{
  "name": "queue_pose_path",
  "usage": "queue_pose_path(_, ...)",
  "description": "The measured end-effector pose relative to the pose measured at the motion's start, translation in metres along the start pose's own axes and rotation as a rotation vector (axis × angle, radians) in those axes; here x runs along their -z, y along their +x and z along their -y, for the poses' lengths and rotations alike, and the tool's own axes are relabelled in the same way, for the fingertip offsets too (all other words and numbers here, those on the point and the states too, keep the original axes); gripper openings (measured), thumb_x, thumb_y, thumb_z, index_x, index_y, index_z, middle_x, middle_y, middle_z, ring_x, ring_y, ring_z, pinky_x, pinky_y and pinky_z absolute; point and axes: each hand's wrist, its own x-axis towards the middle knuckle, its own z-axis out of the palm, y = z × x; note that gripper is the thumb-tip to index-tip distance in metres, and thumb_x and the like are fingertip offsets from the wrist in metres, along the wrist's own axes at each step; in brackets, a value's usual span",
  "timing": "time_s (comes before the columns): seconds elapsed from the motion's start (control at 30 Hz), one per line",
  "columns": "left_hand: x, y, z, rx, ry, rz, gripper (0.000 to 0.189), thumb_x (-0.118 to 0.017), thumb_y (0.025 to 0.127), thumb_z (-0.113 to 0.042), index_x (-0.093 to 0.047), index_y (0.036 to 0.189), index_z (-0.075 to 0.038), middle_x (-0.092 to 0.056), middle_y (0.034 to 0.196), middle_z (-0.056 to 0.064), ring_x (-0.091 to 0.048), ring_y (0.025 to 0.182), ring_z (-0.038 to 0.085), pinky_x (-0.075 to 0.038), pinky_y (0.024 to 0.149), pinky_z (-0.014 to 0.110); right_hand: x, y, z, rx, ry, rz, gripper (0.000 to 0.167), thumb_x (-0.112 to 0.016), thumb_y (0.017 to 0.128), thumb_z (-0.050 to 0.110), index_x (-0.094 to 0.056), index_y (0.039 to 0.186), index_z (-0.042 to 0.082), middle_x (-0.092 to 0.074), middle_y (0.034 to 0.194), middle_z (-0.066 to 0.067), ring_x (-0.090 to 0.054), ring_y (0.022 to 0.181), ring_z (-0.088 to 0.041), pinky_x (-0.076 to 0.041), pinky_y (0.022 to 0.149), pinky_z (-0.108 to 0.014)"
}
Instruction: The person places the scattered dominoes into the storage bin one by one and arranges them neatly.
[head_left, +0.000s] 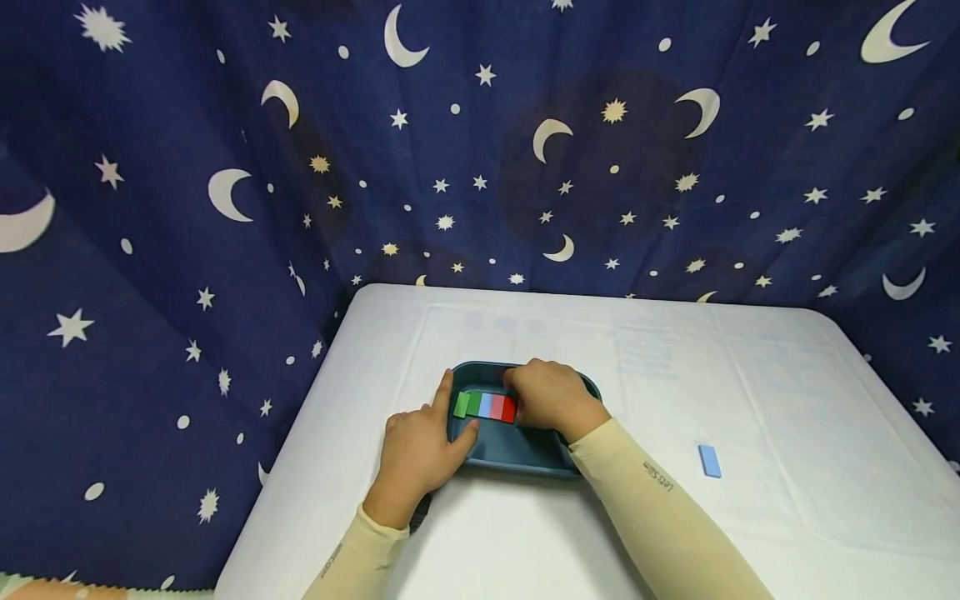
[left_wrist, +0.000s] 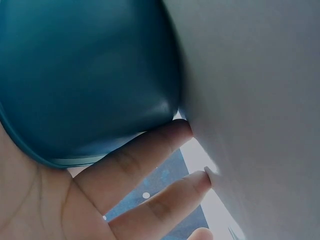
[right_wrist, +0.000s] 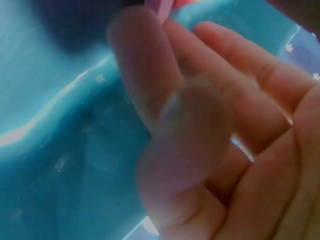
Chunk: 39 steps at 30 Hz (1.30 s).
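A dark teal tray point(head_left: 517, 468) stands on the white table. Inside it several small blocks form a row: light green point(head_left: 461, 406), dark green point(head_left: 474, 404), light blue point(head_left: 486, 406), pink point(head_left: 497, 407) and red point(head_left: 509, 409). My left hand point(head_left: 420, 446) rests on the tray's left rim, thumb over the near edge; in the left wrist view its straight fingers point(left_wrist: 135, 155) lie along the outer wall. My right hand point(head_left: 551, 396) reaches inside, fingertips by the red block. In the right wrist view, an index fingertip meets a pink block point(right_wrist: 159, 9); the thumb stays apart from it.
A single light blue block point(head_left: 709, 461) lies on the white table point(head_left: 660, 358), right of the tray. Dark blue curtain point(head_left: 517, 167) with moons and stars hangs behind and to the left of the table.
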Motion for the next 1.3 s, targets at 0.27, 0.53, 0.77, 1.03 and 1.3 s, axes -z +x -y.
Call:
queue_pose_path(0.27, 0.001, 0.001, -0.001, -0.008, 0.004, -0.005, 0.089, -0.055, 0.097, -0.066, -0.036, 0.165, -0.012, -0.072, 0.08, 0.014, -0.067, 0.064, 0.032, -0.047, 0.068, 0.052, 0.0, 0.001, 0.0, -0.01, 0.001, 0.005, 0.031, -0.091, 0.073, 0.021, -0.077, 0.101, 0.019, -0.058, 0.068, 0.009, -0.055, 0.061, -0.018, -0.048, 0.057, -0.039)
queue_pose_path(0.53, 0.001, 0.0, -0.001, -0.002, 0.009, 0.006, 0.089, -0.055, 0.098, -0.066, -0.036, 0.166, -0.012, -0.07, 0.077, 0.012, -0.067, 0.064, 0.031, -0.047, 0.068, 0.052, 0.0, 0.001, 0.0, -0.013, 0.007, 0.015, 0.033, -0.093, 0.073, 0.023, -0.076, 0.101, 0.019, -0.058, 0.067, 0.009, -0.055, 0.062, -0.017, -0.048, 0.059, -0.038)
queue_pose_path(0.77, 0.001, 0.0, -0.001, 0.0, 0.005, 0.003, 0.089, -0.055, 0.097, -0.066, -0.036, 0.166, -0.012, -0.07, 0.077, 0.012, -0.067, 0.065, 0.031, -0.047, 0.068, 0.052, 0.0, 0.001, 0.0, -0.019, 0.02, 0.034, 0.039, -0.095, 0.073, 0.025, -0.077, 0.106, 0.018, -0.058, 0.07, 0.009, -0.056, 0.065, -0.017, -0.049, 0.061, -0.038)
queue_pose_path(1.03, 0.001, 0.0, -0.002, 0.003, 0.007, 0.01, 0.089, -0.055, 0.097, -0.066, -0.036, 0.166, -0.013, -0.071, 0.078, 0.012, -0.068, 0.065, 0.031, -0.046, 0.069, 0.052, 0.005, -0.004, -0.001, -0.032, 0.044, 0.06, 0.046, -0.096, 0.073, 0.03, -0.076, 0.113, 0.019, -0.061, 0.076, 0.01, -0.057, 0.069, -0.017, -0.05, 0.064, -0.04)
queue_pose_path(1.3, 0.001, 0.0, -0.002, 0.007, 0.01, 0.018, 0.089, -0.054, 0.098, -0.066, -0.035, 0.166, -0.013, -0.071, 0.079, 0.011, -0.067, 0.066, 0.03, -0.047, 0.07, 0.051, 0.021, -0.02, -0.004, -0.036, 0.037, 0.033, 0.053, -0.093, 0.078, 0.036, -0.076, 0.124, 0.018, -0.072, 0.093, 0.004, -0.062, 0.079, -0.017, -0.055, 0.069, -0.043)
